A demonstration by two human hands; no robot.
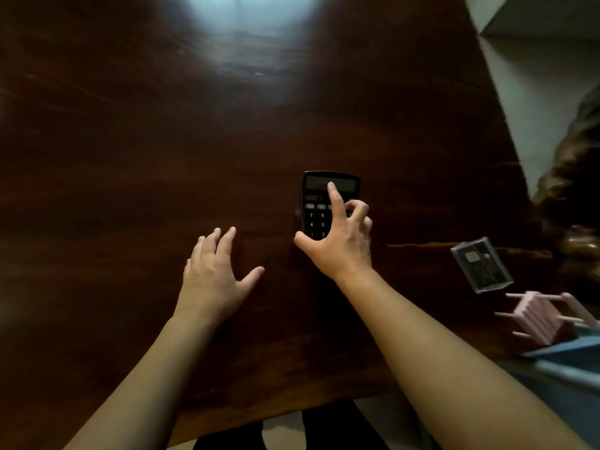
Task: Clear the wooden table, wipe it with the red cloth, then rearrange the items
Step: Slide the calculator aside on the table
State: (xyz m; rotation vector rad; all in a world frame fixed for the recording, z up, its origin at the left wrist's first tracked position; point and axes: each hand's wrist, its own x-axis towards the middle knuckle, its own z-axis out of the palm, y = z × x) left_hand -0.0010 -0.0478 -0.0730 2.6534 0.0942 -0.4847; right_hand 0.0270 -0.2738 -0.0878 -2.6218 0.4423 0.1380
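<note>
The dark wooden table (130, 157) filled most of the view, its polished top catching a pale glare at the far middle. A black calculator (316, 203) lay flat on it, a little right of centre, screen at the far end and number keys toward the person. The right hand (341, 245) rested over the calculator's near right part: its index finger stretched forward to the screen, its thumb lay at the near left corner, and the other fingers curled over the right edge, so the hand gripped the calculator loosely rather than closing round it. The left hand (211, 277) lay to the left of the calculator, apart from it, palm down just over the table with fingers spread and thumb out, holding nothing. At the right edge of the table, well apart from the calculator, a small boxed item with a pale lilac frame (482, 264) stood tilted. Nearer than that sat a pink ribbed object with thin pink rods (539, 316), and beside it a blue-grey thing (565, 355), too blurred to identify
</note>
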